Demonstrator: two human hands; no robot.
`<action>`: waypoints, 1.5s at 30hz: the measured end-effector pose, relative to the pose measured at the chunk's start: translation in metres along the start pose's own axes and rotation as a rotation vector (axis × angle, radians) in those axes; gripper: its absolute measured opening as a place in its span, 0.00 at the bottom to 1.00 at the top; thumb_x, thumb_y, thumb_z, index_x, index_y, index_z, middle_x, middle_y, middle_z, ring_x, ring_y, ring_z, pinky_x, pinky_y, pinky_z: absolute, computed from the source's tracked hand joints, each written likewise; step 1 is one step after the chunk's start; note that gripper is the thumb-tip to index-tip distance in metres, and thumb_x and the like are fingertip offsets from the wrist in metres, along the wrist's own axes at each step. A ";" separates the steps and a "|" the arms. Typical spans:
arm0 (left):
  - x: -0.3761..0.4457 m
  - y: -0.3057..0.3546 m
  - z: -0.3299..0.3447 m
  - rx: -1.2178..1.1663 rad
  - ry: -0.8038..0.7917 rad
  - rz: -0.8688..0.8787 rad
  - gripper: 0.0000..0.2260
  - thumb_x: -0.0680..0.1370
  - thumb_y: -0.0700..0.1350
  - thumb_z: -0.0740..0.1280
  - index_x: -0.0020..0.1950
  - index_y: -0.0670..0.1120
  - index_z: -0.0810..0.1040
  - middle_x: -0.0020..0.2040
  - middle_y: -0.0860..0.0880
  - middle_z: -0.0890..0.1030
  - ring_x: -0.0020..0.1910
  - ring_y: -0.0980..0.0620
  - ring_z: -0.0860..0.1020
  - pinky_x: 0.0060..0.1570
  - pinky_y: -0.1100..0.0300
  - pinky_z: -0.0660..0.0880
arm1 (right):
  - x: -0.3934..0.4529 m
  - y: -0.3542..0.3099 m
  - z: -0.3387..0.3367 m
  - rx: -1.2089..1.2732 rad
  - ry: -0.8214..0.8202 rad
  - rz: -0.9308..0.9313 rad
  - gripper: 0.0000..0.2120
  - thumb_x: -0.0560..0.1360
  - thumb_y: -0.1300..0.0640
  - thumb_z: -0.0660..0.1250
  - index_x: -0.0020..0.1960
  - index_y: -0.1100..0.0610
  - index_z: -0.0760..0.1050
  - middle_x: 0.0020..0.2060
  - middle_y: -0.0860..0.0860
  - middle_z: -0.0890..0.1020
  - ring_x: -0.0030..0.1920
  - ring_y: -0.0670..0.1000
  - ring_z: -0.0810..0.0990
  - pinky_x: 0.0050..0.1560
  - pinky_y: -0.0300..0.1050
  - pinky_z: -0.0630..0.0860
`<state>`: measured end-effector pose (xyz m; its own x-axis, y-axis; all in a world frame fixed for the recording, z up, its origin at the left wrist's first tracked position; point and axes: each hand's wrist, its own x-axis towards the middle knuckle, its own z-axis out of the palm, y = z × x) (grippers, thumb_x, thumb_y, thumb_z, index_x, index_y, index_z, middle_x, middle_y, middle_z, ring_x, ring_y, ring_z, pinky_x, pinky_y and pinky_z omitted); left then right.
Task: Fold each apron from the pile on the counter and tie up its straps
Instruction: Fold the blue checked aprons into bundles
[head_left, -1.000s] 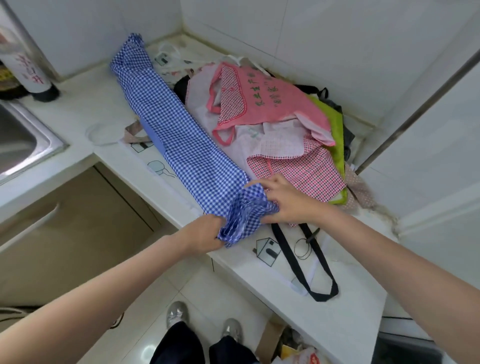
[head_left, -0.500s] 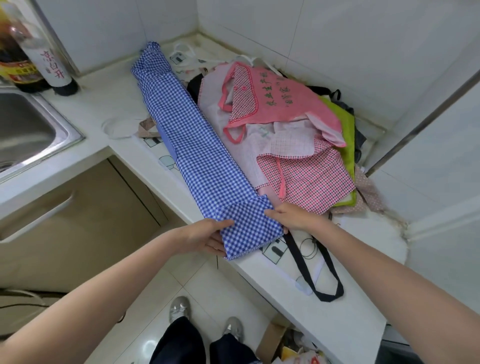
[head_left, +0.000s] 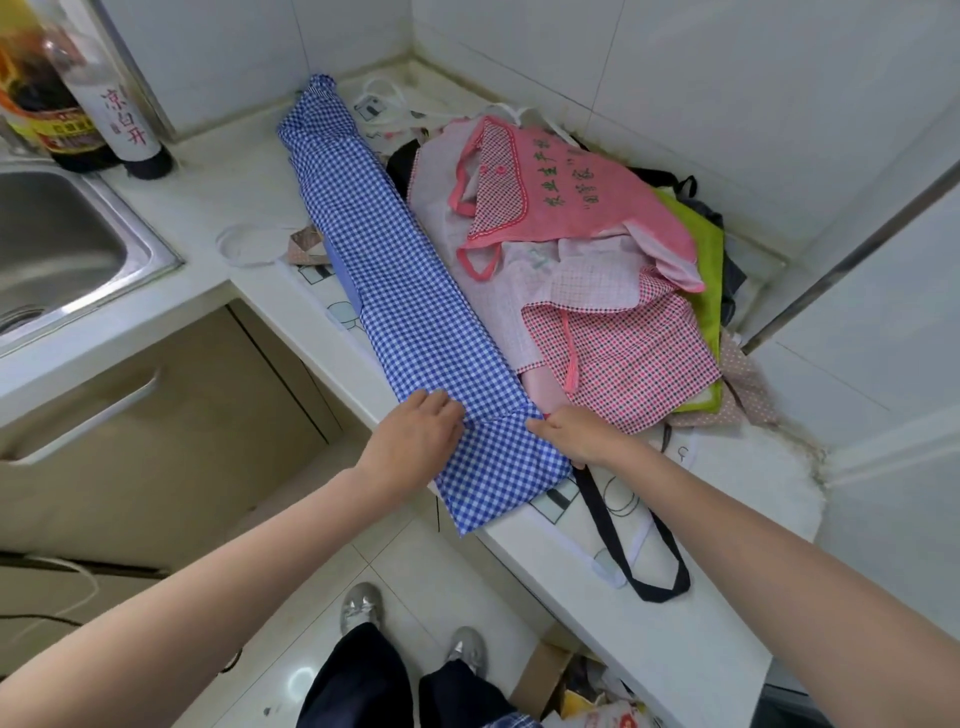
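Note:
A blue gingham apron, folded into a long narrow strip, lies diagonally on the white counter. Its near end is turned back over the strip and hangs slightly past the counter's front edge. My left hand holds the left side of that turned-back flap, fingers on the fold's edge. My right hand pinches its right side. To the right lies the pile: a pink apron with green writing on top, a red-checked one and a green one beneath.
A black strap loop trails on the counter near my right forearm. A steel sink is at the left, with a dark bottle and a white-labelled bottle behind it. A tiled wall closes the corner.
The bunched near end of the blue apron has been turned over and laid flat on the strip. Both hands have slid further up the strip with the fold's edge.

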<state>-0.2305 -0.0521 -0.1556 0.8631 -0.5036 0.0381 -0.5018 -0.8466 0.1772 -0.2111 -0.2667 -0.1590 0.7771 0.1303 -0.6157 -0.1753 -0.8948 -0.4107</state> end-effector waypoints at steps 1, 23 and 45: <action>-0.003 0.005 0.003 0.008 0.060 0.137 0.16 0.80 0.49 0.56 0.59 0.43 0.77 0.56 0.45 0.79 0.54 0.47 0.78 0.56 0.57 0.74 | 0.000 -0.001 0.002 -0.036 0.017 0.012 0.24 0.81 0.44 0.51 0.32 0.56 0.62 0.27 0.50 0.66 0.28 0.49 0.66 0.34 0.44 0.64; -0.039 -0.011 0.039 0.132 -0.230 0.301 0.39 0.75 0.70 0.46 0.74 0.43 0.62 0.72 0.41 0.66 0.70 0.45 0.67 0.68 0.48 0.58 | -0.018 0.009 0.009 -0.713 0.023 -0.510 0.38 0.76 0.61 0.62 0.77 0.57 0.41 0.77 0.50 0.45 0.76 0.49 0.50 0.74 0.44 0.49; -0.036 -0.046 0.003 -1.336 -0.118 -0.811 0.11 0.78 0.47 0.65 0.58 0.43 0.77 0.52 0.47 0.83 0.46 0.52 0.82 0.45 0.63 0.79 | 0.032 -0.048 0.017 0.040 0.211 -0.104 0.18 0.82 0.52 0.54 0.34 0.57 0.65 0.32 0.51 0.70 0.37 0.52 0.71 0.39 0.44 0.64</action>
<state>-0.2389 0.0045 -0.1682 0.8260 -0.0708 -0.5592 0.5439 -0.1605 0.8237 -0.1879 -0.2126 -0.1703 0.9007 0.1250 -0.4161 -0.1083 -0.8628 -0.4938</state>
